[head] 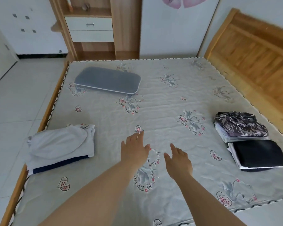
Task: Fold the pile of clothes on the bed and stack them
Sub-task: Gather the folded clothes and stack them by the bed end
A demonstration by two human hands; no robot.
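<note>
Hands empty: my left hand and right hand hover over the bed, fingers spread. Between garments, I judge. Unfolded white pile lies left; folded stacks right. Next: reach left, grab.

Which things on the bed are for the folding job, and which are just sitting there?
For the job:
white clothes on the left
patterned folded stack on the right
black folded stack on the right

Just sitting there:
grey pillow
wooden headboard
drawers
</note>
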